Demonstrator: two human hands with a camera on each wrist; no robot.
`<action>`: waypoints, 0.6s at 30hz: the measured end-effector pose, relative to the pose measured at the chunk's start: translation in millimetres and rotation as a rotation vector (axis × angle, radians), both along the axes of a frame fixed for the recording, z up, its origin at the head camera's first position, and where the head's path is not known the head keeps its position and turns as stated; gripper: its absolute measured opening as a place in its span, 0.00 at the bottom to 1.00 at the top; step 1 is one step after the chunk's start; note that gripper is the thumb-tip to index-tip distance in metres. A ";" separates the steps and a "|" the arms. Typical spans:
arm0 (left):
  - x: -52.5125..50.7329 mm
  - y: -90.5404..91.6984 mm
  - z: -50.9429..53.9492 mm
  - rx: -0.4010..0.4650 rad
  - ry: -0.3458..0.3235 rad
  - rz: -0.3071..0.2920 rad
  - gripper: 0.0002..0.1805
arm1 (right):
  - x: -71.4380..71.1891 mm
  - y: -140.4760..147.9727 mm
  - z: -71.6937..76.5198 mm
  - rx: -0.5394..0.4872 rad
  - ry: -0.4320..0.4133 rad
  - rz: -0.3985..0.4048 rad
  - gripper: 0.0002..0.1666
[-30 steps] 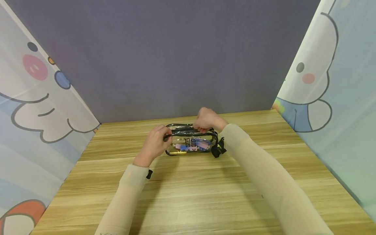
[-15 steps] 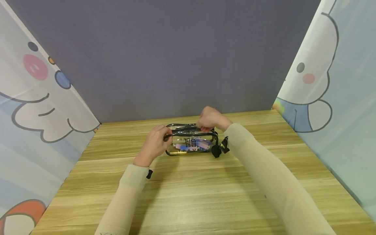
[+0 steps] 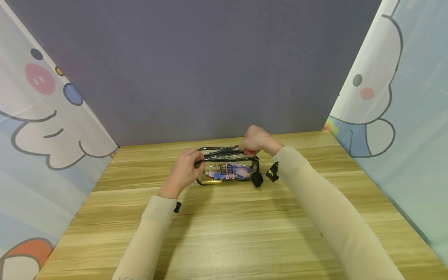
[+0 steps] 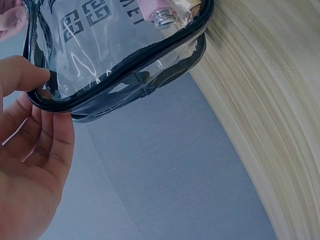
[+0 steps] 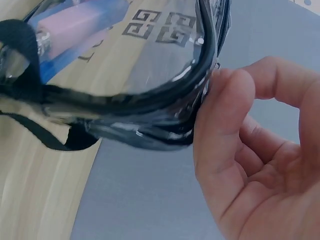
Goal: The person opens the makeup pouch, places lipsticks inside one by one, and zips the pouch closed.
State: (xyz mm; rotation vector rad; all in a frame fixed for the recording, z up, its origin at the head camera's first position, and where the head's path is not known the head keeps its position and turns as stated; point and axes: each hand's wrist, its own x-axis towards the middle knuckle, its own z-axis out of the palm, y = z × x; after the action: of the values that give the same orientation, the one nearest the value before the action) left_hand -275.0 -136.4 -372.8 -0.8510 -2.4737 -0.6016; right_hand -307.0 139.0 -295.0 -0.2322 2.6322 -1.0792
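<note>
A clear toiletry bag (image 3: 227,160) with black piping and printed lettering stands upright at the table's back. My left hand (image 3: 185,167) pinches its top left corner, thumb on one side and fingers on the other, as the left wrist view shows. At the top right, my right hand (image 3: 257,140) pinches the zipper pull; a bit of metal (image 5: 217,65) shows at the fingertips, the rest is hidden. Through the clear wall I see a pink bottle (image 4: 156,11), a blue-and-pink item (image 5: 80,22) and a gold item (image 3: 211,182).
A black strap (image 5: 22,47) loops from the bag's right end. The wooden table (image 3: 224,233) stretches toward me. Behind the bag rises a grey panel (image 3: 217,70), and cartoon-printed curtains (image 3: 416,116) flank both sides. Small black devices (image 3: 273,172) sit at the wrists.
My right hand has slid rightward along the bag's top edge to its right end. The left hand keeps its grip on the left corner, and the bag stays in place.
</note>
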 end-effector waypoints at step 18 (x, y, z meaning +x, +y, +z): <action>-0.3 0.7 1.2 -0.010 -0.013 0.001 0.04 | 2.5 24.6 -4.4 -0.063 -0.042 -0.050 0.11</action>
State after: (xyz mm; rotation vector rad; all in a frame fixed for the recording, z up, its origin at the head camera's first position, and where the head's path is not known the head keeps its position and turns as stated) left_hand -275.2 -135.7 -371.6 -0.8519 -2.4904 -0.5970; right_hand -304.6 163.7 -299.4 -0.1564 2.5823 -1.1709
